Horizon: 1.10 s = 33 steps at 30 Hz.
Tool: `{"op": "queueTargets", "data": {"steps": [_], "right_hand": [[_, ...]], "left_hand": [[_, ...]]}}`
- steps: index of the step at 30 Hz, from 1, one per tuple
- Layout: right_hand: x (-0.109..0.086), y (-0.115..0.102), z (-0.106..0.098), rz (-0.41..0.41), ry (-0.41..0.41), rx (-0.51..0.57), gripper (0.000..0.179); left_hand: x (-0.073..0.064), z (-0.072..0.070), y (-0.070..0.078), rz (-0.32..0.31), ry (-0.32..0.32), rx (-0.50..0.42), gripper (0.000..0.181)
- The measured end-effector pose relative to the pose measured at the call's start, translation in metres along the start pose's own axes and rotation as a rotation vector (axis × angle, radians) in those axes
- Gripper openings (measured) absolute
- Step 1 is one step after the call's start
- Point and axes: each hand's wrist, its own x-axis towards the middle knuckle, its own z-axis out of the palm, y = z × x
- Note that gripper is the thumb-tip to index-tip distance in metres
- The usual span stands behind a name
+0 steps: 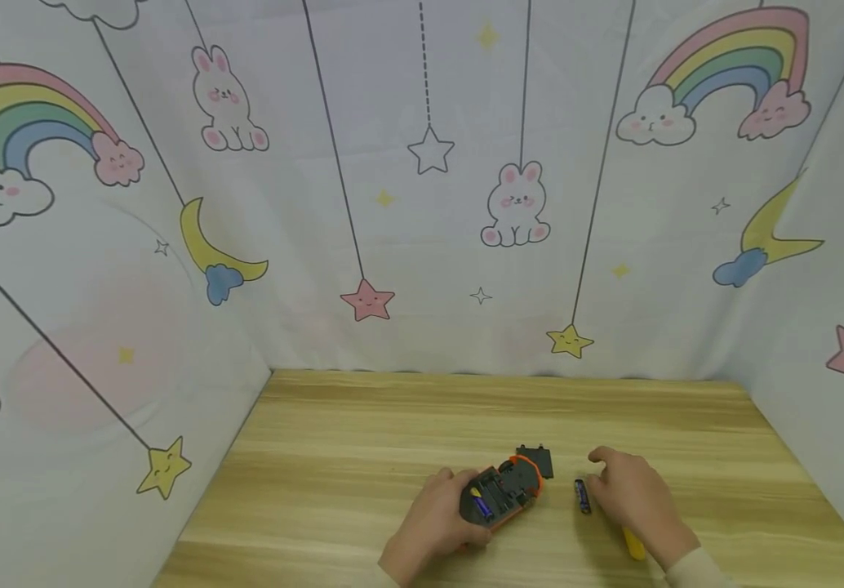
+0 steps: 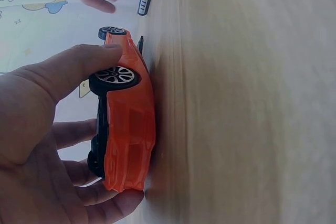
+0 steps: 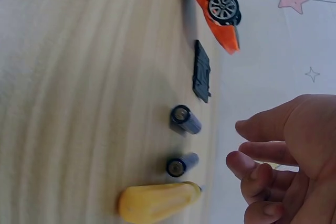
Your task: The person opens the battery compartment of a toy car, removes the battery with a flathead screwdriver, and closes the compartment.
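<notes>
My left hand [image 1: 433, 516] grips an orange toy car [image 2: 128, 124], thumb on one side and fingers round the other. The car lies upside down, its black underside [image 1: 521, 482] facing up. A purple-blue battery [image 1: 482, 506] sits in the uncovered compartment there. To the right, my right hand [image 1: 631, 490] hovers with loosely bent fingers and holds nothing. Beside it on the table is a dark battery [image 1: 582, 496]; the right wrist view shows two, one battery [image 3: 186, 119] near the other battery [image 3: 182, 165].
A black battery cover [image 1: 537, 462] lies flat just beyond the car's front end. Partly under my right wrist in the head view is a yellow-handled tool [image 3: 157, 202], probably a screwdriver. Printed cloth walls [image 1: 451, 343] border the wooden table [image 1: 334, 457] at the back and sides.
</notes>
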Motion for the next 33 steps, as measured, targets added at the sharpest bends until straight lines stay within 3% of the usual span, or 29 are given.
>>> {"op": "queueTargets", "data": {"steps": [4,10,21,27,33], "right_hand": [[0.002,-0.002,-0.006,-0.012,0.020,0.012,0.034],[0.001,-0.021,-0.003,-0.057,-0.016,0.084,0.036],[-0.008,-0.075,0.031,-0.181,-0.026,0.132,0.030],[-0.008,-0.090,0.048,-0.310,-0.059,0.157,0.029],[-0.008,-0.097,0.059,-0.355,-0.110,0.170,0.031]], "left_hand": [[-0.001,0.000,-0.001,0.006,0.007,0.002,0.090],[-0.001,0.001,-0.001,0.008,0.006,0.004,0.091],[0.000,0.000,-0.001,0.018,0.021,0.005,0.090],[-0.001,-0.001,-0.002,0.032,0.018,-0.014,0.087],[-0.004,0.001,-0.003,0.056,0.023,-0.029,0.084]]}}
